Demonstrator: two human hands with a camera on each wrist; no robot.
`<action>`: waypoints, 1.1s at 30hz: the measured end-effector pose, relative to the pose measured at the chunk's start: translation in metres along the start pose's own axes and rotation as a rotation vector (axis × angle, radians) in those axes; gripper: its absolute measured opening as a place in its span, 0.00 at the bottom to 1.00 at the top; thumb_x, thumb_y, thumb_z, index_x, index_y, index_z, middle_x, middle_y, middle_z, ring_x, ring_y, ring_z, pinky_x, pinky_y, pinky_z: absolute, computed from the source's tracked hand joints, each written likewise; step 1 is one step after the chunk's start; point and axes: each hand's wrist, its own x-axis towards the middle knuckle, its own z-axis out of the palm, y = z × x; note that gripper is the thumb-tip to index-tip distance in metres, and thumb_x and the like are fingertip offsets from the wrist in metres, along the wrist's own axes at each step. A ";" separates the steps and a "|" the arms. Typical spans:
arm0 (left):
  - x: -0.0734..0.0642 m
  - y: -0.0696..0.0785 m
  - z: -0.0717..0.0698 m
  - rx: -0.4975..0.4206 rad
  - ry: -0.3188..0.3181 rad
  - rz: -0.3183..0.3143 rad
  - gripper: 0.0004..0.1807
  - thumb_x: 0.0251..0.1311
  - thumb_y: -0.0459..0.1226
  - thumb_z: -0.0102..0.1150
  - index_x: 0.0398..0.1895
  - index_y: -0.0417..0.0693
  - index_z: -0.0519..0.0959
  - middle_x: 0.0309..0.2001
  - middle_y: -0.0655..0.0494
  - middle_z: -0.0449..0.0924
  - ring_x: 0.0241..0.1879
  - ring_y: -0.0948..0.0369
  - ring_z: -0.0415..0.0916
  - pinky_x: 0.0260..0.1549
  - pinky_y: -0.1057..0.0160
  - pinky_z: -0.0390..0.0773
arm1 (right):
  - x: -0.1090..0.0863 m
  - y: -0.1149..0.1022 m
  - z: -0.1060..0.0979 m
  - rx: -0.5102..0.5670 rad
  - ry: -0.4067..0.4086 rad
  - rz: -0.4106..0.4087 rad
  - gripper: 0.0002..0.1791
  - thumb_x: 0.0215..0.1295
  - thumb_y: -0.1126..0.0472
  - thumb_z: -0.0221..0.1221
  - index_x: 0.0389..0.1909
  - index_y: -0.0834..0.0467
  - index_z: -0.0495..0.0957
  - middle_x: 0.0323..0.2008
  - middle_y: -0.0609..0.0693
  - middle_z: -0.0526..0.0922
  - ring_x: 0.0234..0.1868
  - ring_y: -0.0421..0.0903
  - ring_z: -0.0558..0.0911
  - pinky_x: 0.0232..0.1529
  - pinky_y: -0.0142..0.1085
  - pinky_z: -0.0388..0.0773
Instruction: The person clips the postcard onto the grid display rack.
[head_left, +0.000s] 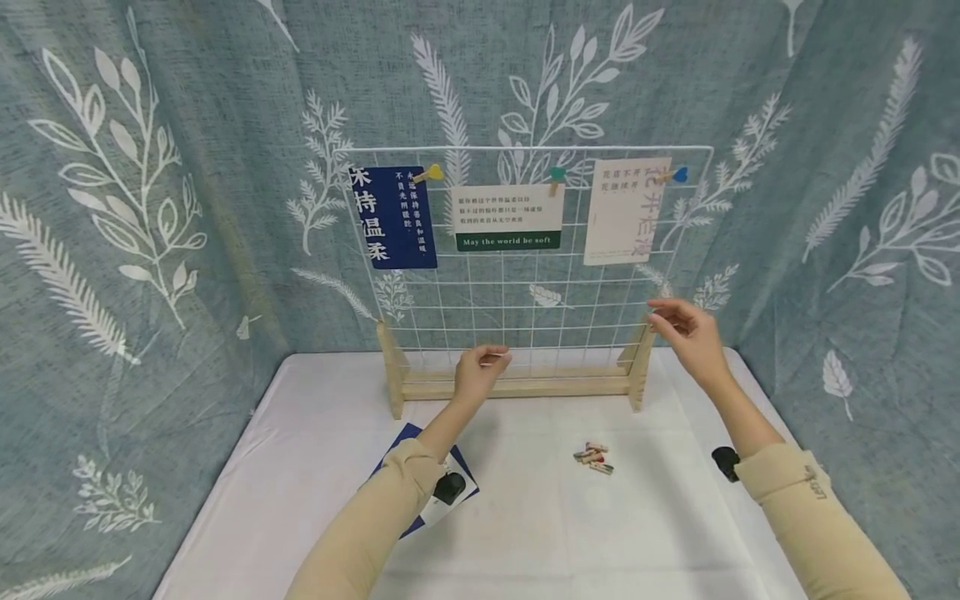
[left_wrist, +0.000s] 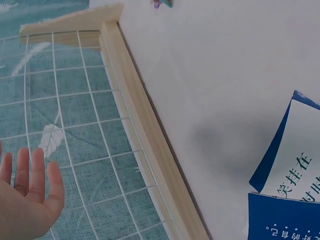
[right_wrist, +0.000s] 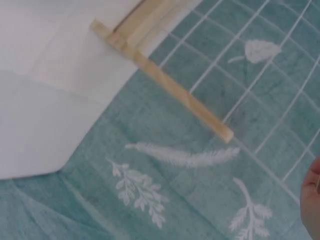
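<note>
A white wire grid [head_left: 517, 293] stands upright in a wooden base [head_left: 517, 387]. Clothespins fix three cards to it: a dark blue card [head_left: 401, 225] at left, a white and green card [head_left: 507, 218] in the middle, a pale card [head_left: 618, 218] at right. My left hand [head_left: 477, 372] hovers before the grid's lower middle, nothing in its fingers; in the left wrist view those fingers [left_wrist: 37, 175] are spread and relaxed. By the right upright my right hand [head_left: 692, 335] hangs with loosely bent fingers, holding nothing. Only its edge shows in the right wrist view.
Several loose clothespins [head_left: 594, 458] lie in a small pile on the white tabletop [head_left: 540, 517]. Blue and white cards [left_wrist: 300, 150] overlap on the table under my left forearm. Patterned teal curtains [head_left: 247, 250] close off the back and sides.
</note>
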 end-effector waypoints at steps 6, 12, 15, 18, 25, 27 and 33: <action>-0.008 -0.005 -0.006 -0.019 0.009 -0.016 0.10 0.59 0.29 0.58 0.41 0.28 0.79 0.39 0.35 0.81 0.39 0.45 0.79 0.37 0.63 0.82 | -0.017 0.000 0.015 0.064 -0.030 -0.001 0.11 0.62 0.77 0.53 0.45 0.78 0.74 0.30 0.31 0.77 0.30 0.25 0.77 0.32 0.18 0.73; -0.014 -0.007 -0.013 -0.053 -0.003 -0.030 0.11 0.60 0.29 0.57 0.42 0.27 0.78 0.40 0.34 0.81 0.39 0.47 0.80 0.39 0.63 0.82 | -0.033 -0.001 0.029 0.105 -0.083 -0.008 0.12 0.61 0.79 0.53 0.45 0.77 0.74 0.32 0.33 0.79 0.33 0.26 0.77 0.34 0.19 0.73; -0.019 -0.008 -0.017 -0.053 -0.002 -0.058 0.11 0.61 0.30 0.56 0.43 0.29 0.79 0.41 0.36 0.81 0.39 0.50 0.80 0.38 0.66 0.81 | -0.041 0.001 0.032 0.095 -0.086 -0.016 0.11 0.60 0.79 0.53 0.44 0.76 0.75 0.32 0.37 0.79 0.32 0.26 0.77 0.33 0.19 0.73; -0.025 -0.012 -0.021 -0.043 0.009 -0.067 0.11 0.61 0.30 0.56 0.43 0.30 0.79 0.42 0.36 0.81 0.40 0.50 0.79 0.38 0.68 0.80 | -0.049 0.005 0.035 0.091 -0.085 -0.023 0.11 0.59 0.80 0.53 0.43 0.77 0.75 0.31 0.45 0.81 0.32 0.27 0.77 0.33 0.19 0.73; -0.039 -0.021 -0.025 0.044 0.003 -0.030 0.10 0.63 0.31 0.55 0.43 0.31 0.79 0.43 0.38 0.82 0.43 0.48 0.79 0.42 0.62 0.80 | -0.071 0.012 0.042 0.105 -0.095 -0.041 0.11 0.57 0.83 0.53 0.41 0.78 0.74 0.29 0.62 0.80 0.30 0.33 0.79 0.31 0.21 0.74; -0.042 -0.021 -0.026 0.057 0.004 -0.020 0.11 0.63 0.32 0.55 0.42 0.32 0.79 0.43 0.38 0.82 0.43 0.48 0.78 0.43 0.64 0.79 | -0.075 0.013 0.043 0.098 -0.094 -0.044 0.11 0.56 0.83 0.53 0.41 0.78 0.75 0.28 0.64 0.79 0.30 0.33 0.79 0.31 0.21 0.74; -0.054 -0.026 -0.033 0.085 -0.011 0.051 0.10 0.62 0.33 0.56 0.41 0.33 0.79 0.41 0.39 0.82 0.41 0.48 0.79 0.43 0.63 0.79 | -0.090 0.028 0.045 -0.003 -0.107 -0.025 0.12 0.57 0.81 0.55 0.43 0.74 0.76 0.29 0.65 0.80 0.29 0.30 0.77 0.32 0.21 0.74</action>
